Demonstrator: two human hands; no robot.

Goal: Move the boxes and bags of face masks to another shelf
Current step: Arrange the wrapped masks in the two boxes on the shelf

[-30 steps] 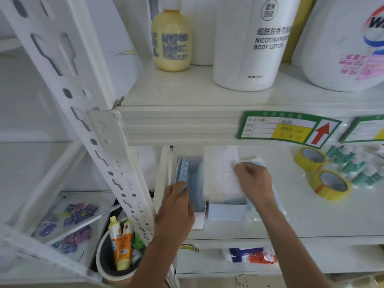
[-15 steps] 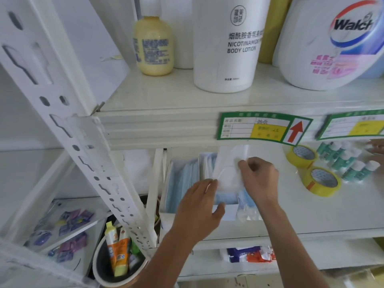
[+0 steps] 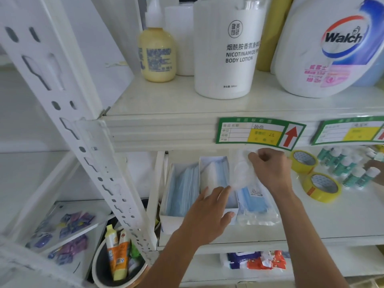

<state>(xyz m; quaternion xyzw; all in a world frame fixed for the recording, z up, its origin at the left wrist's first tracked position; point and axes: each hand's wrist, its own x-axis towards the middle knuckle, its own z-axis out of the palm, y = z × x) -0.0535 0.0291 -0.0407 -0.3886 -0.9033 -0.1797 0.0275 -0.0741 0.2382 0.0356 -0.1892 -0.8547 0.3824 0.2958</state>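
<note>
Blue masks: two boxes (image 3: pixel 180 196), one bag (image 3: pixel 255 200)

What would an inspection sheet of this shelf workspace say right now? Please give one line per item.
Surface: white metal middle shelf, under the upper white shelf.
Job's things: two open white cardboard boxes of blue face masks, left box and right box, side by side; clear plastic bag of blue masks lies to their right.
Clutter: two yellow tape rolls; small green bottles with white caps; white body lotion bottle above.
Grippers: left hand reaches over the right box, fingers spread; right hand pinches a clear mask packet.
Cables: nothing seen.
Surroundings: white perforated rack post; dark bucket holding tubes below.
</note>
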